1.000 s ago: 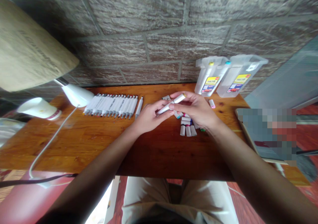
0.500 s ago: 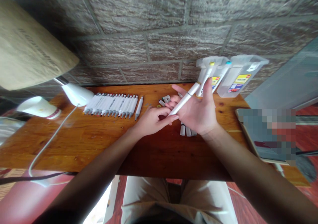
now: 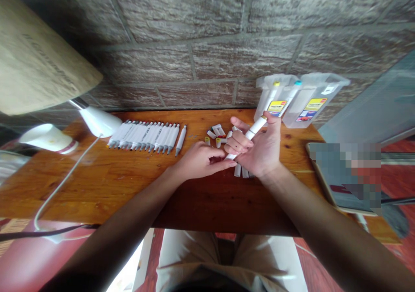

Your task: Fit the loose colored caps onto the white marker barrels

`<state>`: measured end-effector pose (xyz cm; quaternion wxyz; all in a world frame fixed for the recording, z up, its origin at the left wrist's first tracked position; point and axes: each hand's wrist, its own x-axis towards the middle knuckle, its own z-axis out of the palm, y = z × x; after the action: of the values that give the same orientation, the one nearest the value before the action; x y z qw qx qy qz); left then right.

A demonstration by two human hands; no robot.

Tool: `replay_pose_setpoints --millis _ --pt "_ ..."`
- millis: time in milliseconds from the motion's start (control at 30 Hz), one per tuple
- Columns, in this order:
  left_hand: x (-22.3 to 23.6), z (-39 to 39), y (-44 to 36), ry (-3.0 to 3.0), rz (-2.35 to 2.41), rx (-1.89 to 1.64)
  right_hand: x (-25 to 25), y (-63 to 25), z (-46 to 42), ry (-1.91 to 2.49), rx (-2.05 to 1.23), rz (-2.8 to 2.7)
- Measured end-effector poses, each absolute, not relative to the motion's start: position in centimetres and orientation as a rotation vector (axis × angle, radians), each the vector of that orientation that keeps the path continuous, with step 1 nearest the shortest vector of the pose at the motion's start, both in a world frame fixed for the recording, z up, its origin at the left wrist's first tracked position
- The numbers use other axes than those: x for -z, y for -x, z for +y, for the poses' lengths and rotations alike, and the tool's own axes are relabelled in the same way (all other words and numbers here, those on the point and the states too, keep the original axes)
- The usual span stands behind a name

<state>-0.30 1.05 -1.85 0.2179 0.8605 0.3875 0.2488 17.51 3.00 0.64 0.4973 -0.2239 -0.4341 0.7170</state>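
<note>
A white marker [image 3: 256, 128] with a yellowish-brown tip at its cap end slants up to the right between my hands. My right hand [image 3: 265, 153] is palm up, its curled fingers wrapped round the marker's middle and its thumb near the cap end. At the lower end, my left hand [image 3: 199, 162] has thumb and fingers closed around the barrel. Beneath and behind the hands lie several loose marker caps [image 3: 218, 131], partly hidden by my right hand. To the left is a tight row of white markers [image 3: 145, 136], with a single marker [image 3: 181, 141] slightly apart from it.
Two clear plastic cases [image 3: 313, 97] stand by the brick wall, the left one with two markers. A tablet [image 3: 327, 184] lies at the right edge of the wooden table [image 3: 129, 179]. On the left are a lamp [image 3: 100, 121], a tilted paper cup [image 3: 48, 137] and a white cable.
My right hand has turned palm up, opened beneath the marker, then curled its fingers round it. Both hands have shifted slightly right, and my left hand keeps hold of the lower end.
</note>
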Motion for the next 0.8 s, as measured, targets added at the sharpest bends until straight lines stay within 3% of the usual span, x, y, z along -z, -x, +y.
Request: replay_pose_setpoints --millis 300,533,800 --pt "2.0 1.1 0.3 -2.452 1.007 -0.627 -0.4 -17.3 2.8 0.460 -1.752 -1.043" --pt "2.3 1.0 0.3 -2.502 1.085 -0.751 -0.6 -17.0 3.5 0.689 -1.717 -0.994" --pt "2.4 1.1 0.2 -2.307 1.251 -1.044 0.7 -17.1 3.6 0.809 -1.306 -1.351"
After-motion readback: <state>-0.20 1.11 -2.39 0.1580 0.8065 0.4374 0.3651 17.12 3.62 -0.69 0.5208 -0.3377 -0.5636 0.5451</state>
